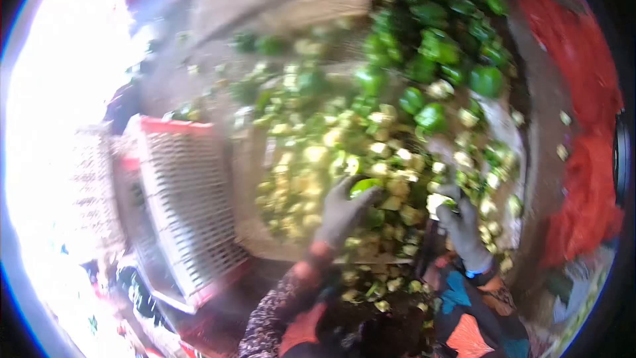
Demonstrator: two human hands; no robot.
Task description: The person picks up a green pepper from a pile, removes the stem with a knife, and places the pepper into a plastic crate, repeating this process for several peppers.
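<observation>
My left hand [342, 209], in a grey glove, is closed around a green bell pepper [364, 187]. To its right, my right hand [462, 224], also gloved in grey, has its fingers bent round a pale pepper core [438, 204] with some green on it. Any tool in that hand is hidden or too blurred to make out. Beneath and beyond both hands lies a heap of pale cores [391, 152] and green scraps. Whole green bell peppers [430, 46] are piled past it at the far right.
A pale slatted plastic crate [192, 205] with a red rim stands tilted at the left. Red sheeting [580, 179] lies along the right side. More cores [381, 305] are scattered on the ground near my legs. Glare washes out the far left.
</observation>
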